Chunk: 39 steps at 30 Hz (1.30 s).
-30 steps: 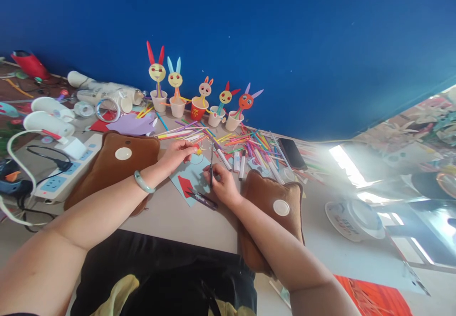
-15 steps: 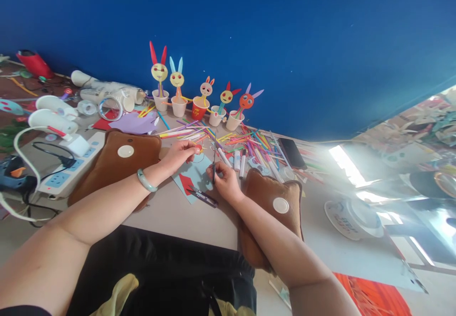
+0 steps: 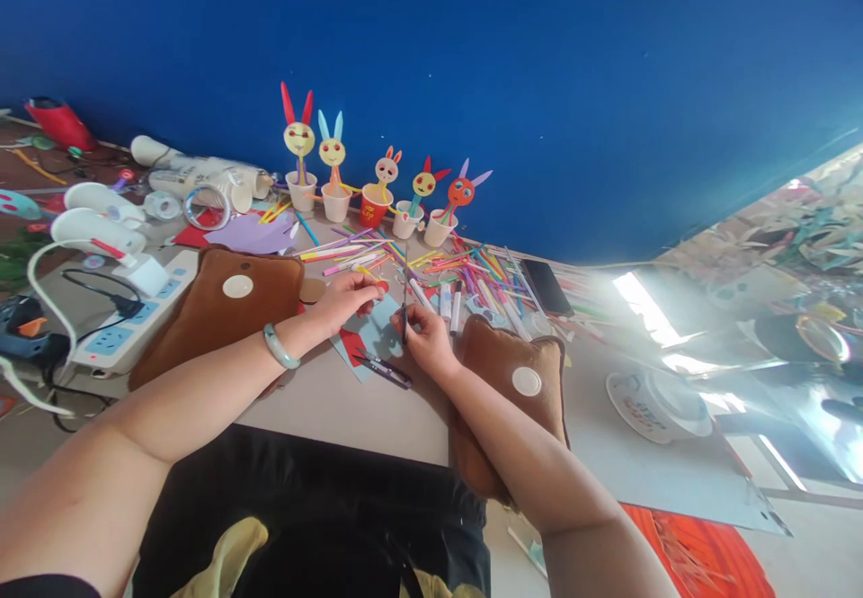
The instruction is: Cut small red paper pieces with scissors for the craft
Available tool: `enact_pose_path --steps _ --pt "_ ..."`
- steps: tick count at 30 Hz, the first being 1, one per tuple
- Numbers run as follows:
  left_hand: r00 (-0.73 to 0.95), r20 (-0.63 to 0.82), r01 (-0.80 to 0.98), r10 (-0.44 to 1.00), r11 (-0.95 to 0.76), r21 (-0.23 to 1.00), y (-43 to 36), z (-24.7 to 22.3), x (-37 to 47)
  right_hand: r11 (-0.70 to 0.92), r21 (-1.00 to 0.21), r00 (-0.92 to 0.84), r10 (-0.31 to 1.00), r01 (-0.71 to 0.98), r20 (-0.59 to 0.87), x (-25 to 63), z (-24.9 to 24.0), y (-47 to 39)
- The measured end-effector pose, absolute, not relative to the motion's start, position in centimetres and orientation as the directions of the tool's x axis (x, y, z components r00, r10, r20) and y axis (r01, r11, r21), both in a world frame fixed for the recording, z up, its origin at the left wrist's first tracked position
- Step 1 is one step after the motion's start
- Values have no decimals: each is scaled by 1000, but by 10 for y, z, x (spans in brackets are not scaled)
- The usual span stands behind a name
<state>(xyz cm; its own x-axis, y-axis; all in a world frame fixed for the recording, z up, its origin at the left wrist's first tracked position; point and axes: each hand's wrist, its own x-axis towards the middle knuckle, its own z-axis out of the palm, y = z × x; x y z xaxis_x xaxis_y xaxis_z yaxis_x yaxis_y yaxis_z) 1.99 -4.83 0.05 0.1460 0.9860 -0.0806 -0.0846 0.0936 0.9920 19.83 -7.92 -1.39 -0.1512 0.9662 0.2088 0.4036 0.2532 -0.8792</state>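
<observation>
My left hand (image 3: 347, 301), with a bracelet on the wrist, pinches a small red piece (image 3: 382, 287) above a light blue sheet of paper (image 3: 383, 321). A bit of yellow shows by its fingertips, too small to make out. My right hand (image 3: 427, 337) is closed around a slim dark tool (image 3: 405, 312) whose thin pointed end stands upward; its exact kind is unclear. The tool and the red piece are apart. Below the hands, dark-handled snips (image 3: 386, 369) lie across the blue sheet, beside a red paper scrap (image 3: 351, 344).
Several rabbit-faced figures in paper cups (image 3: 376, 207) line the blue wall. Colourful sticks and markers (image 3: 472, 283) are strewn before them. Brown cushions (image 3: 209, 328) lie under both forearms. A power strip (image 3: 138, 315) is at left, a phone (image 3: 547, 288) and a white bowl (image 3: 657, 407) at right.
My left hand has moved slightly right and down with the red piece, nearer the dark tool. My right hand stays almost in place. The view has shifted slightly.
</observation>
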Motion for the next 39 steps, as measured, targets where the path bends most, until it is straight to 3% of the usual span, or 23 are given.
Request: enact_pose_path --steps 4,12,18,39 --pt "204 -93 -65 975 108 992 -51 1 21 229 -897 -148 971 377 186 199 -12 -78" --pt "340 -79 5 937 82 997 -57 0 22 69 -994 -60 996 89 64 201 -6 -75" --pt "418 -46 144 907 -16 989 -54 -9 20 106 -983 -90 992 148 94 201 -9 -75" --pt "412 42 221 910 -144 965 -53 -9 19 98 -985 -104 991 140 84 202 -11 -73"
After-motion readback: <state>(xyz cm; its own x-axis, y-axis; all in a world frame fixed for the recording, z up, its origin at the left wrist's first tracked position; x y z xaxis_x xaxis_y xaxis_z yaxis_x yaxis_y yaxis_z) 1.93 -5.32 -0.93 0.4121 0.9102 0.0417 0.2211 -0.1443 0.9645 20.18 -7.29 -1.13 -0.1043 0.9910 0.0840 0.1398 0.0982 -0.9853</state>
